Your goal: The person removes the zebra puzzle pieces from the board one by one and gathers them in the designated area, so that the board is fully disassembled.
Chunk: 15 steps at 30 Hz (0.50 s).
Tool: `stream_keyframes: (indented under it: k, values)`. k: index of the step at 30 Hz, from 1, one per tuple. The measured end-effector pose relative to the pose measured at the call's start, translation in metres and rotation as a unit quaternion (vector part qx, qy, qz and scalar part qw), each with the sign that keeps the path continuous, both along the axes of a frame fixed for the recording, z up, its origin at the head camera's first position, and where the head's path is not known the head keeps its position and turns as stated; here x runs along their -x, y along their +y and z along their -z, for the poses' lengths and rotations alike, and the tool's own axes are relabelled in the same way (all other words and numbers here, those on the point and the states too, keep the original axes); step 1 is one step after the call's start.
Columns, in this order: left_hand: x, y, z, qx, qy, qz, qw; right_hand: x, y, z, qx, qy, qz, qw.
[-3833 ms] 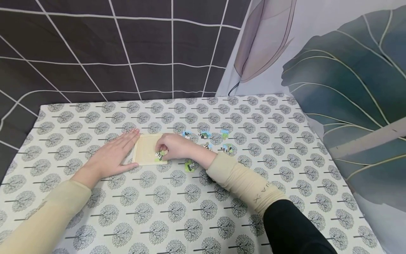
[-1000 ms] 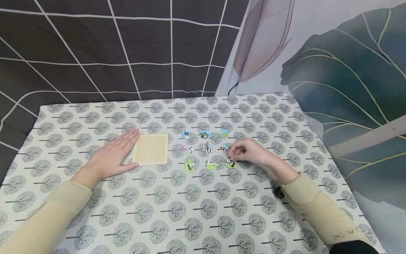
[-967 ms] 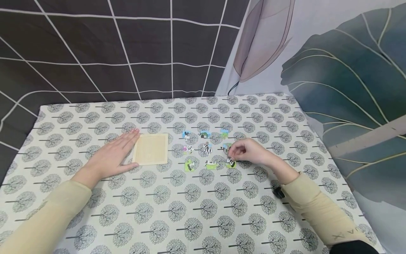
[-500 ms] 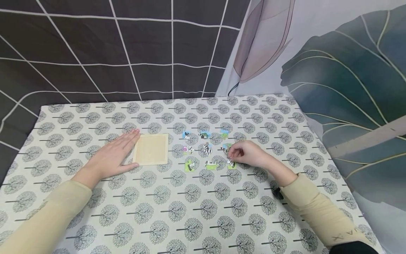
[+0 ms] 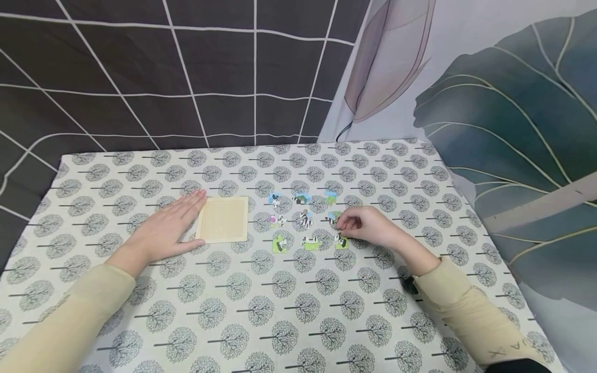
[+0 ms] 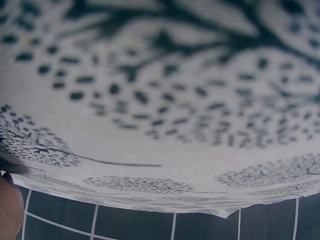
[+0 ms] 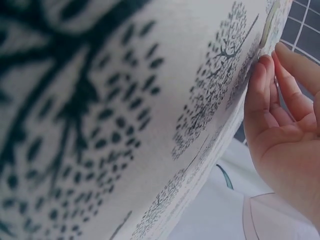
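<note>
My left hand (image 5: 163, 228) lies flat on the cloth, its fingertips and thumb against the left side of a square, shallow wooden puzzle tray (image 5: 223, 220) that has nothing in it. Just a bit of that hand (image 6: 10, 207) shows in the left wrist view. To the right, small jigsaw pieces with panda pictures lie in three rows. My right hand (image 5: 368, 225) pinches the top edge of the lower-right green puzzle piece (image 5: 342, 242), which appears flat on the cloth. In the right wrist view, the fingers curl toward the thumb beside a thin pale-green edge (image 7: 268, 25).
Other pieces lie apart from one another, among them a green one (image 5: 279, 244), a striped one (image 5: 305, 220) and a blue-topped one (image 5: 330, 198). A tree-print cloth (image 5: 261, 336) covers the table, with a dark checked curtain (image 5: 224, 67) behind it.
Earlier, my right hand held a piece over the tray's lower right corner. It has since moved right, and that corner is bare. Over the last second the hands barely shift.
</note>
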<state>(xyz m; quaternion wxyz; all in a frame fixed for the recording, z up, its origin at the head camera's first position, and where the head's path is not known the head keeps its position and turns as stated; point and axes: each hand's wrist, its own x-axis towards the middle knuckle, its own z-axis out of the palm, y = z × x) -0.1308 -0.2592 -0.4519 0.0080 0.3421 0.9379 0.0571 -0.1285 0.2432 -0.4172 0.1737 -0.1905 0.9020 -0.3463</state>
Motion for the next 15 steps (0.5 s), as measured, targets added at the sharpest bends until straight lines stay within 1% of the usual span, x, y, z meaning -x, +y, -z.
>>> stream_keyframes:
  k: [5, 15]
  values:
    - [0.0003, 0.0007, -0.0002, 0.002, -0.002, -0.001, 1.0, -0.0001, 0.0014, -0.0025, -0.007, 0.004, 0.01, 0.9999]
    - [-0.0017, 0.0025, -0.0013, 0.015, 0.005, 0.007, 0.9999, -0.0049, 0.0046, -0.0065, 0.007, 0.028, 0.017, 0.9994]
